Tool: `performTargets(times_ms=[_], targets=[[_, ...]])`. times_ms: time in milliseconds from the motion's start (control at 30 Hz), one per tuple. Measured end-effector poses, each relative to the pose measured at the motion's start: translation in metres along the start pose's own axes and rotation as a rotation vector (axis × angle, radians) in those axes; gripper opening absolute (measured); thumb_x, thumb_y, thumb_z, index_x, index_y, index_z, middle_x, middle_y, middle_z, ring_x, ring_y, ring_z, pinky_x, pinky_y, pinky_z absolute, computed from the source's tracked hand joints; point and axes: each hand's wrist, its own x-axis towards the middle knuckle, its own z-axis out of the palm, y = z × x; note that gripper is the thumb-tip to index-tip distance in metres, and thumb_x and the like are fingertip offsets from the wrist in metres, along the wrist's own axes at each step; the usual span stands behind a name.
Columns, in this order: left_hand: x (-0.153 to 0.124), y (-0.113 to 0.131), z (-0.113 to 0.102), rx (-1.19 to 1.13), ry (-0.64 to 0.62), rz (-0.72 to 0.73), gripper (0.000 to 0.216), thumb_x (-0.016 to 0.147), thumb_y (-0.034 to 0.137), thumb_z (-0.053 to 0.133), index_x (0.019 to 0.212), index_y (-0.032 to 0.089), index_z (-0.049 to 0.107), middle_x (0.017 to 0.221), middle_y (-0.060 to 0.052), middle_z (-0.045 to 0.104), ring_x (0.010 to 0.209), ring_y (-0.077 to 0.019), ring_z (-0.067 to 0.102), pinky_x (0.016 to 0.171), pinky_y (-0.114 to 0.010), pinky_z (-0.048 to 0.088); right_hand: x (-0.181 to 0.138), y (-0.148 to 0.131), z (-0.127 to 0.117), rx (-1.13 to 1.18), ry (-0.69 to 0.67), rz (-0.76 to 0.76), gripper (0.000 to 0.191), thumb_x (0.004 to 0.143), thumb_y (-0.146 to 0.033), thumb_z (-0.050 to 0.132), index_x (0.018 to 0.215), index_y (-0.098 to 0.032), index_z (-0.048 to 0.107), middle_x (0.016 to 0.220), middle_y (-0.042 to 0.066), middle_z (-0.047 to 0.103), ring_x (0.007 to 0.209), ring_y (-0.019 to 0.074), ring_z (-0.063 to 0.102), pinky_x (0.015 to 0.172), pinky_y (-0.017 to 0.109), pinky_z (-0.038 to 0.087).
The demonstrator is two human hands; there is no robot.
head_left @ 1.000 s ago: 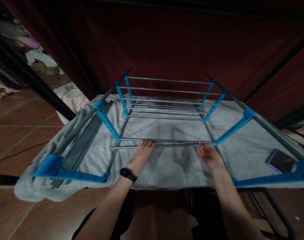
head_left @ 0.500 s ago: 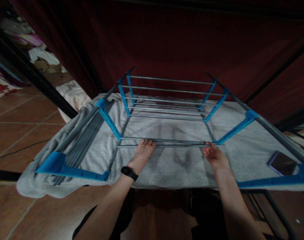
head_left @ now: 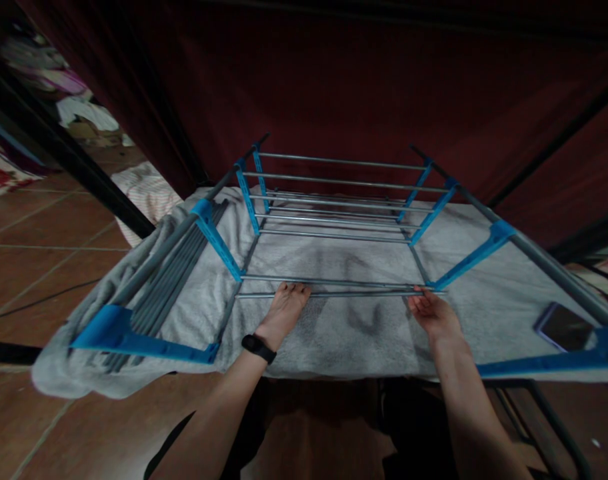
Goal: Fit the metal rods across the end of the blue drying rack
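A rack frame of grey metal tubes and blue plastic brackets lies on a grey blanket. My left hand, with a black band at the wrist, has its fingers wrapped over a loose grey metal tube left of its middle. Near the tube's right end, my right hand grips it with fingertips, palm turned up. The tube runs side to side, just on my side of a fitted crossbar. Its right end lies close to the foot of a blue bracket; whether they touch I cannot tell.
Several loose grey tubes lie in a bundle at the left. A phone rests on the blanket at the right, beside a near blue bracket. A dark red curtain hangs behind the rack.
Both hands and the loose tube have shifted very slightly; the right hand has moved a little rightward along it. The rack stands as before.
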Motion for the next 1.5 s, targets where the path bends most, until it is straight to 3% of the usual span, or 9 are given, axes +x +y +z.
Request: performTargets(times_ms=[500,833,1100,1500], targets=[[-0.001,0.002,0.006,-0.003,0.039,-0.005,0.037,0.094,0.0,0.039,0.117,0.015,0.065,0.11,-0.013,0.069,0.104,-0.0258,0.065,0.098,-0.042,0.042,0.0,0.0,-0.003,0.05,0.008,-0.022,0.022,0.096,-0.007,0.055,0.078,-0.019,0.061,0.062,-0.005,0.067,0.049,0.0075,0.063,0.057,0.02,0.06],[-0.002,0.004,0.003,0.0,0.037,-0.001,0.037,0.094,0.001,0.04,0.117,0.015,0.066,0.108,-0.013,0.069,0.101,-0.0253,0.064,0.095,-0.041,0.043,0.004,-0.004,-0.003,-0.008,-0.009,-0.002,0.026,0.094,-0.005,0.047,0.077,-0.02,0.059,0.064,-0.003,0.067,0.052,0.0101,0.066,0.057,0.022,0.06],[-0.003,0.004,0.002,-0.007,0.049,0.003,0.04,0.093,-0.001,0.038,0.116,0.016,0.066,0.11,-0.012,0.069,0.102,-0.0243,0.064,0.098,-0.041,0.044,0.011,0.003,-0.006,-0.024,-0.025,-0.061,0.023,0.096,-0.006,0.05,0.079,-0.02,0.06,0.065,-0.004,0.067,0.05,0.0082,0.064,0.057,0.019,0.059],[-0.004,-0.008,0.009,-0.098,0.033,-0.003,0.043,0.092,0.0,0.04,0.123,0.018,0.065,0.118,-0.014,0.07,0.112,-0.0246,0.066,0.101,-0.041,0.048,-0.008,-0.001,0.0,-0.015,0.023,-0.032,0.025,0.096,-0.009,0.054,0.074,-0.02,0.057,0.057,-0.006,0.061,0.046,0.0075,0.059,0.056,0.02,0.059]])
